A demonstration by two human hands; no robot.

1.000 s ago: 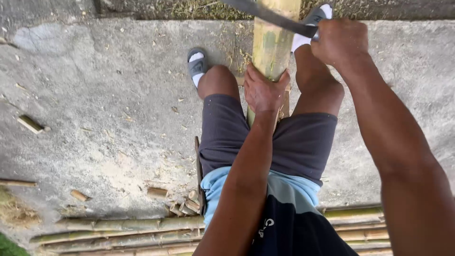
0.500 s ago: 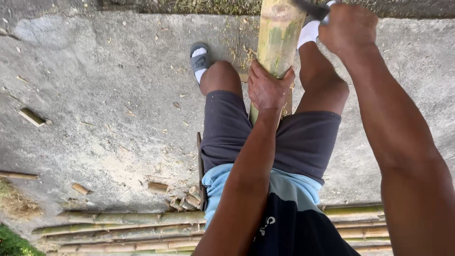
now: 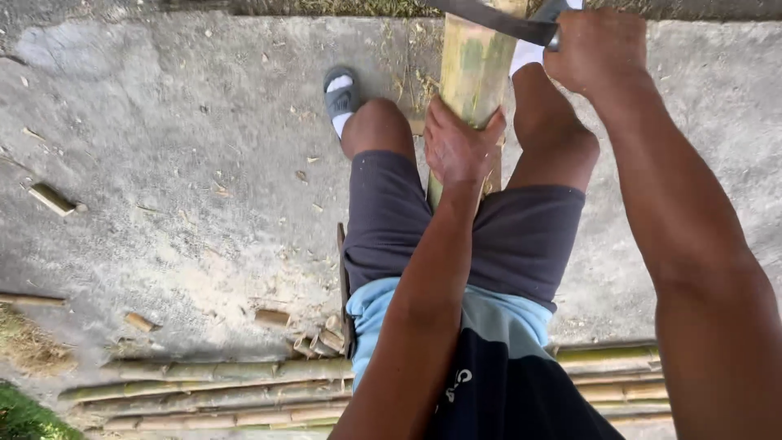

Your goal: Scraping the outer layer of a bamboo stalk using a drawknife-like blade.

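My knees hem in the upright bamboo pole [image 3: 472, 69] on both sides, so little room is left beside it. To my left the concrete floor [image 3: 179, 163] lies open, with small offcuts [image 3: 50, 198] scattered. Bamboo poles [image 3: 220, 383] lie behind me.

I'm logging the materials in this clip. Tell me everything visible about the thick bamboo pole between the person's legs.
The bamboo pole is a thick round stem, pale yellow with green streaks and brown stains, smooth-skinned. It runs between the knees toward the picture's top edge, its far end out of frame. The left hand grips it from above; a dark blade held in the right hand crosses it near the top.
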